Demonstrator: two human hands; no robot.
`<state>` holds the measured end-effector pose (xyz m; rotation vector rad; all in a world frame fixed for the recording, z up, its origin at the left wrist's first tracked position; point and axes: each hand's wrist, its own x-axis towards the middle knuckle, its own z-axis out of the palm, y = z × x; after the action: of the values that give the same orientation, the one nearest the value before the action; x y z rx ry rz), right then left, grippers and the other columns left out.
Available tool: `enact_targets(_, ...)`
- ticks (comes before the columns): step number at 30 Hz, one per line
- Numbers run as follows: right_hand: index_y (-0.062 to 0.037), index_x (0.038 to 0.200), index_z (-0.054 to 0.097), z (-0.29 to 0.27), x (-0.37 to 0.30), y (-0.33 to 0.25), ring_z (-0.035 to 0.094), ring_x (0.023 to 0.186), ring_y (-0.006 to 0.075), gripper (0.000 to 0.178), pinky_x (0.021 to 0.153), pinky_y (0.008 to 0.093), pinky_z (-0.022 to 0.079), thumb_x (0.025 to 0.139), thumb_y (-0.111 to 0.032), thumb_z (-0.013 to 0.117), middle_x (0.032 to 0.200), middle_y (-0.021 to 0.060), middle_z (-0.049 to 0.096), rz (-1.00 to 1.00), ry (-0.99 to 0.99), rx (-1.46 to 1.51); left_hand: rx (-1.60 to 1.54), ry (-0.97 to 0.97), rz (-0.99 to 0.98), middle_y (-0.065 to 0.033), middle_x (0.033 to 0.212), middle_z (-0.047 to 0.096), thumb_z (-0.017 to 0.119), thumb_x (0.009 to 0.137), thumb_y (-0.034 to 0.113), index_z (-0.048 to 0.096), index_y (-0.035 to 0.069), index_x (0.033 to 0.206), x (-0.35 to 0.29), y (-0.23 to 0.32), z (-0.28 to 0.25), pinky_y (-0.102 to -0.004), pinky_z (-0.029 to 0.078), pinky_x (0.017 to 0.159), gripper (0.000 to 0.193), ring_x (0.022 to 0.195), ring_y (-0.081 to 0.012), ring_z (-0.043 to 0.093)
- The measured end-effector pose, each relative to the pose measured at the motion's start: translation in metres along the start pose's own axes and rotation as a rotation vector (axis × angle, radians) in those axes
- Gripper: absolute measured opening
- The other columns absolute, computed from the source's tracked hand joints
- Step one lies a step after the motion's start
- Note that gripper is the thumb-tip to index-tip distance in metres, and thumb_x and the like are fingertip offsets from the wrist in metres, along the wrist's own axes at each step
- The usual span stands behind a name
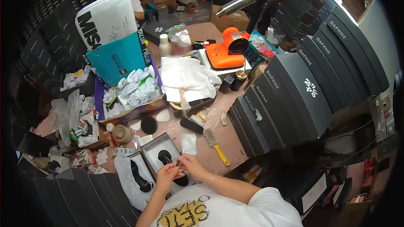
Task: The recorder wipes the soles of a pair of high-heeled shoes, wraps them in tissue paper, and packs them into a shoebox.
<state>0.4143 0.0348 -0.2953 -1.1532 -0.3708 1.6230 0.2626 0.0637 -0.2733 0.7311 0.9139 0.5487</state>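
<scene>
My left hand (168, 173) and my right hand (192, 166) meet over an open shoe box (159, 143). Fingertips of both are pinched together on a thin dark strip (178, 162), perhaps the strap of the black shoe (165, 156) under them. That shoe lies in the box, partly covered by my fingers. To the left, a second black shoe (137, 175) with a decorated end rests on white tissue paper (124, 172). A small white sheet (189, 143) lies just beyond my right hand.
A yellow-handled brush (220, 154) lies right of my hands. Dark shoe boxes (290, 96) stack high on the right; more boxes (90, 195) stand lower left. Beyond are a purple carton (99, 101) of crumpled paper, an orange machine (225, 56) and a person (136, 6).
</scene>
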Motion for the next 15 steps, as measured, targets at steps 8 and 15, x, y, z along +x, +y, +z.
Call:
enact_targets(8, -0.0003, 0.088, 0.063, 0.011, 0.003, -0.038, 0.053, 0.069, 0.0045, 0.019, 0.064, 0.0213, 0.045, 0.093, -0.018, 0.056, 0.075, 0.0009, 0.061, -0.208, -0.095, -0.368, 0.025, -0.006, 0.102, -0.0157, 0.105, 0.063, 0.050, 0.095, 0.010, 0.047, -0.007, 0.125, -0.011, 0.017, 0.002, -0.0295, 0.054, 0.080, 0.035, 0.090, -0.0194, 0.065)
enact_targets(15, 0.0010, 0.088, 0.063, 0.019, -0.004, -0.025, 0.054, 0.066, 0.0049, 0.018, 0.060, 0.0202, 0.045, 0.092, -0.015, 0.058, 0.074, 0.0003, 0.061, -0.233, -0.145, -0.368, 0.059, 0.050, 0.150, -0.0158, 0.105, 0.064, 0.049, 0.095, 0.009, 0.047, -0.008, 0.127, -0.022, 0.019, 0.005, -0.0284, 0.054, 0.079, 0.036, 0.087, -0.0182, 0.065)
